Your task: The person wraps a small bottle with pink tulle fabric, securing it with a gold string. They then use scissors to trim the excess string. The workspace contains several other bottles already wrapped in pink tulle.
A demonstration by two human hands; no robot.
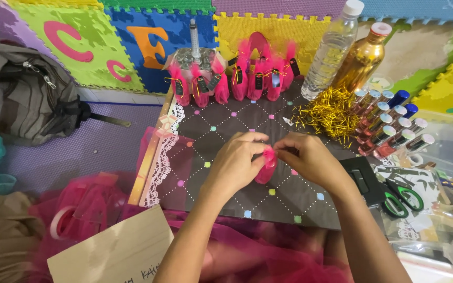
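Both my hands meet over a dark board [221, 120] with dotted diamond lines. My left hand [235, 161] and my right hand [309, 157] pinch the top of a small pink tulle-wrapped bundle [266, 165] that stands on the board. Several finished pink bundles with dark tags [258, 73] stand in a row at the board's far edge. A pile of gold shredded strips [329, 112] lies to the right of them. A group of small capped bottles [389, 126] lies at the right edge.
A clear plastic bottle [333, 50] and a gold bottle [363, 58] stand at the back right. Green-handled scissors [402, 196] lie at right. A grey bag [32, 94] sits at left. Pink tulle [87, 207] and a cardboard piece [114, 254] lie near me. A syringe [193, 36] stands behind.
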